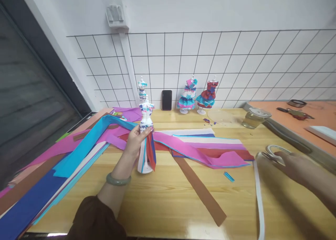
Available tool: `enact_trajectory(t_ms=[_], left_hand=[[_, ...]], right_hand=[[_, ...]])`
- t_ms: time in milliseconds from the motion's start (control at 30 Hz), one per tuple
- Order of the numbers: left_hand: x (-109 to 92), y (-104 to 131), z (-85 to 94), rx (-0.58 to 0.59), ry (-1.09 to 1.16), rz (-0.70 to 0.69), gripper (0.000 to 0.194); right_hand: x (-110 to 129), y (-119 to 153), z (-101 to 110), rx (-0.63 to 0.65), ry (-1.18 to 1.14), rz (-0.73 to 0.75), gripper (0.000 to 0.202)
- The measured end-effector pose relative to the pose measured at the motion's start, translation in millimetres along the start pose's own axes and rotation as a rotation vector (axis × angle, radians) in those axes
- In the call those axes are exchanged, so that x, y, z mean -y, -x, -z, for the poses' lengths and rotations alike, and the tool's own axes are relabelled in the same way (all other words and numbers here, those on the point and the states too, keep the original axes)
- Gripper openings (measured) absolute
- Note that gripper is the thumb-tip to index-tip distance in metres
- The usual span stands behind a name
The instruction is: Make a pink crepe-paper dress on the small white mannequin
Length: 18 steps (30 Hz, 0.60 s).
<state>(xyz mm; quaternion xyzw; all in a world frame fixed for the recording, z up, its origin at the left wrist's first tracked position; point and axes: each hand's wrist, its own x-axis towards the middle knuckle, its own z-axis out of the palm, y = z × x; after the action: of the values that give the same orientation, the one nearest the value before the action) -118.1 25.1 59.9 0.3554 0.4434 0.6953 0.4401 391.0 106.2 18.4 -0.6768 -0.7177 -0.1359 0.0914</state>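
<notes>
A: Containers first. What stands on the pale wooden table [168,201]?

B: One clear plastic cup [255,117] at about 2 o'clock from the table's centre, near the seam with the orange work surface [296,122]. It holds a pale yellowish liquid, filling the lower part of the cup. Nothing else in view holds contents.

A: And the small white mannequin torso on a round stand [146,135]?

B: Upright, just left of centre — its base rests on the table among long crepe-paper strips [86,145] of cyan, magenta, blue and white. Red and blue paper strips [151,150] hang from its waist down to the base.

A: How do the fingers lie on it?

B: The left hand [134,142], with a green bangle [118,179] at the wrist, closes round the waist from 9 o'clock; the thumb and fingertips wrap the narrow middle, the bust stands clear above them and the stand below.

A: The right hand [294,166]?

B: At 3 o'clock, well apart from the mannequin, blurred. It lies over a pair of scissors with pale handles [274,154] — touching them, though whether the fingers are closed on them I cannot tell. A long white paper strip [258,194] runs toward 6 o'clock just beside it.

A: Further items?

B: A brown paper strip [201,187] slants toward 5 o'clock. At 12 o'clock, against the wire grid, stand three dressed miniature mannequins [187,96] and a dark phone [166,100].
</notes>
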Motion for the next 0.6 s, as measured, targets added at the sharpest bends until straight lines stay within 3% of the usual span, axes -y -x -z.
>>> enact_trajectory(t_ms=[100, 267, 433, 600], left_hand=[[10, 0, 9.4, -0.011, 0.036, 0.006, 0.038], [17, 3, 20.5, -0.008, 0.058, 0.012, 0.038], [20, 2, 24.0, 0.015, 0.085, 0.009, 0.036], [20, -1, 28.1, 0.041, 0.095, -0.014, 0.038]], right_hand=[[53, -4, 23, 0.108, -0.085, 0.051, 0.027], [183, -34, 49, 0.241, -0.318, 0.203, 0.027], [302, -72, 30, 0.421, -0.545, 0.44, 0.024], [375, -92, 5, 0.59, -0.62, 0.461, 0.028]])
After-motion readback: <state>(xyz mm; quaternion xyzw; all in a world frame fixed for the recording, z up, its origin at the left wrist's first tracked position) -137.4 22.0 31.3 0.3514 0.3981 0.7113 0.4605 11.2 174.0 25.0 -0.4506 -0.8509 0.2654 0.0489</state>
